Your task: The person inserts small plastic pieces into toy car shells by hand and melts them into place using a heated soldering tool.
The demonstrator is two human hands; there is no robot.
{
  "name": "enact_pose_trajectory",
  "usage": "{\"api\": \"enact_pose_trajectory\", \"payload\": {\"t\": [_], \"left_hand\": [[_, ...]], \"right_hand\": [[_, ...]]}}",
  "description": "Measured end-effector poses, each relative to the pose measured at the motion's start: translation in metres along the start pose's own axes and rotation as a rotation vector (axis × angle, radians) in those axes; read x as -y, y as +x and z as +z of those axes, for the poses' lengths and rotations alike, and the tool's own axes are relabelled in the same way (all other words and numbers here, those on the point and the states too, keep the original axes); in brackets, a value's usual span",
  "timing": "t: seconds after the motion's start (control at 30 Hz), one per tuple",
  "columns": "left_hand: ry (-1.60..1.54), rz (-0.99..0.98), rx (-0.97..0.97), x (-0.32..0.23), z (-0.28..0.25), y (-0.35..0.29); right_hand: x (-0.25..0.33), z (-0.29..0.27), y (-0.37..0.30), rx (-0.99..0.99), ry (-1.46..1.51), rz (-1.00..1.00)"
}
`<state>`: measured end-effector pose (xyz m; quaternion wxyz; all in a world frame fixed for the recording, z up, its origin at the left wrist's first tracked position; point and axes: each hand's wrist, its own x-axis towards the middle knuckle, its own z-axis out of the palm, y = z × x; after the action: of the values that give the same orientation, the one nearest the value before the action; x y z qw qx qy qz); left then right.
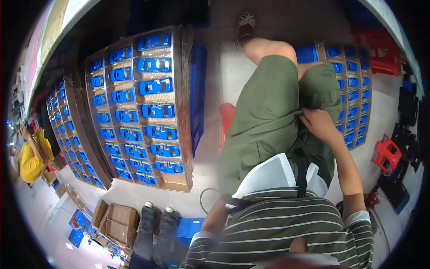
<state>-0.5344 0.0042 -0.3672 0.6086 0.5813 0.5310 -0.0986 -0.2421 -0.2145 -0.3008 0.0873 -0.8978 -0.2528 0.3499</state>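
Note:
My right hand [320, 125] rests at the upper leg of my green shorts [264, 112]. Its fingers are curled, with the tips gathered at a fold of the cloth. Of my left arm [216, 217] only a bare stretch beside the striped shirt [282, 219] shows; the left hand is out of sight. To the left stands a large cardboard tray [182, 103] with clear divided inserts, holding rows of blue toy car bodies [156, 86]. Another tray of blue car bodies [353, 95] lies to the right, beyond my right hand and partly hidden by my leg.
A further tray of blue parts [71, 134] stands at the far left, near a person in yellow [33, 154]. Red stools [387, 152] are at the right. Another person's dark-trousered legs [154, 233] stand at the lower left beside a cardboard box [117, 222] and a blue bin [188, 227].

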Motion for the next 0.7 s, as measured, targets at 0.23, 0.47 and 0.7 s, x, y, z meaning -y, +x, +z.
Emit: {"api": "enact_pose_trajectory", "payload": {"t": [0.23, 0.47, 0.7], "left_hand": [[-0.048, 0.03, -0.096, 0.014, 0.005, -0.001], [-0.115, -0.036, -0.213, -0.009, 0.035, 0.032], [0.121, -0.026, -0.461, -0.013, 0.046, 0.036]], "right_hand": [[0.0, -0.01, -0.013, -0.245, 0.104, -0.11], [0.002, -0.018, 0.034, -0.085, -0.016, -0.358], [0.009, -0.072, 0.052, 0.171, -0.191, -0.441]]}}
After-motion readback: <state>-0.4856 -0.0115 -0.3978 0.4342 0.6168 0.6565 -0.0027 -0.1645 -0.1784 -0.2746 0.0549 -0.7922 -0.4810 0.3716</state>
